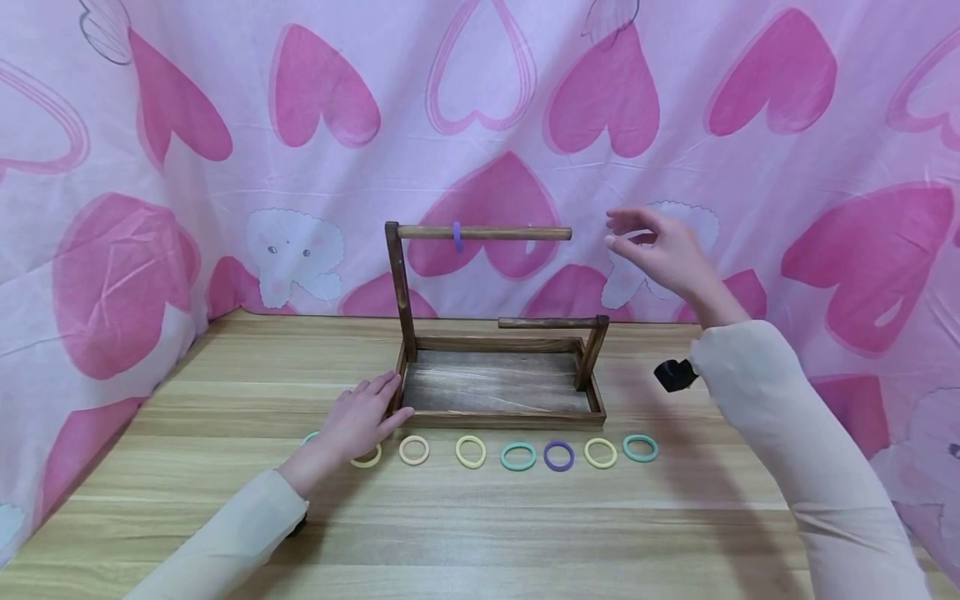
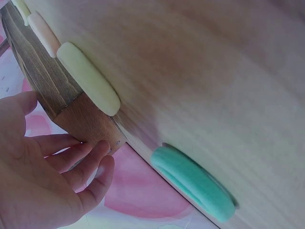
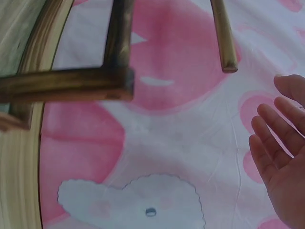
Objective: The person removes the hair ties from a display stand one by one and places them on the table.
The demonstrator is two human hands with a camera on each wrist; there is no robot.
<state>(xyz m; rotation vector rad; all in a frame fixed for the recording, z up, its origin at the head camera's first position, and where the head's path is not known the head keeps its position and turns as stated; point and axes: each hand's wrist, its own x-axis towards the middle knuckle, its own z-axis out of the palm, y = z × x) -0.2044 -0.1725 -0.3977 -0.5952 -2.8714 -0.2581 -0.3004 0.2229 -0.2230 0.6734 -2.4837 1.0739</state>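
Note:
A dark wooden stand has a shallow tray base and two side bars at different heights. Around its upper bar hangs a purple ring. My left hand rests against the tray's left front corner, fingers on the end wall and thumb by the front; the left wrist view shows them touching the wood. Off the upper bar's free end, my right hand is raised in the air with loosely bent fingers and holds nothing. In the right wrist view that hand is apart from the bar tip.
Along the stand's front lies a row of rings: yellow, peach, yellow, green, purple, yellow and green. Another green ring is mostly behind my left wrist. A heart-patterned cloth hangs behind.

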